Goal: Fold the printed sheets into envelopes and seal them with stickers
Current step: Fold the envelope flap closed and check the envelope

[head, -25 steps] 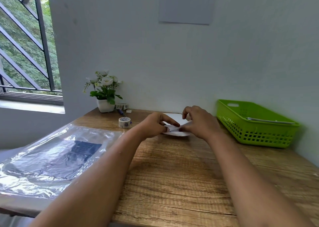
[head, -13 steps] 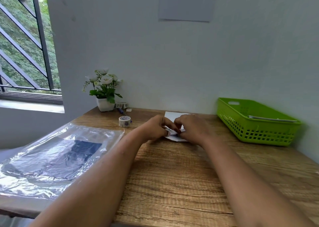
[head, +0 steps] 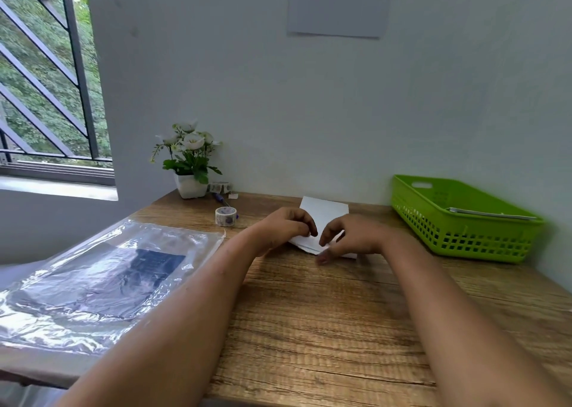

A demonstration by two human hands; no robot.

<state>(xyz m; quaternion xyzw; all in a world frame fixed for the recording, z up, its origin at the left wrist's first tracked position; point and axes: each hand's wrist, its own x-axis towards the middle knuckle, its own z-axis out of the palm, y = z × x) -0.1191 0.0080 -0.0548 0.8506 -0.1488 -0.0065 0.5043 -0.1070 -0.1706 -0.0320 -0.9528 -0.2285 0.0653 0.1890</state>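
A white sheet (head: pixel 325 212), partly folded, lies on the wooden desk (head: pixel 309 313) near the back wall. Its far flap shows bare behind my hands. My left hand (head: pixel 283 227) has its fingers curled and pinches the sheet's near left part. My right hand (head: pixel 351 237) is curled over the near right part, its thumb pressing down at the front edge, which is blurred. A small roll of printed stickers (head: pixel 226 216) stands left of the sheet. My hands hide the folds beneath them.
A green plastic basket (head: pixel 464 239) holding flat paper stands at the right against the wall. A clear plastic bag with dark printed sheets (head: pixel 108 276) covers the desk's left side. A white pot of flowers (head: pixel 190 171) and small items sit at the back left corner.
My hands, touching over the sheet half a second ago, have parted slightly. The right thumb has slid toward the front edge. The sheet's far flap shows more.
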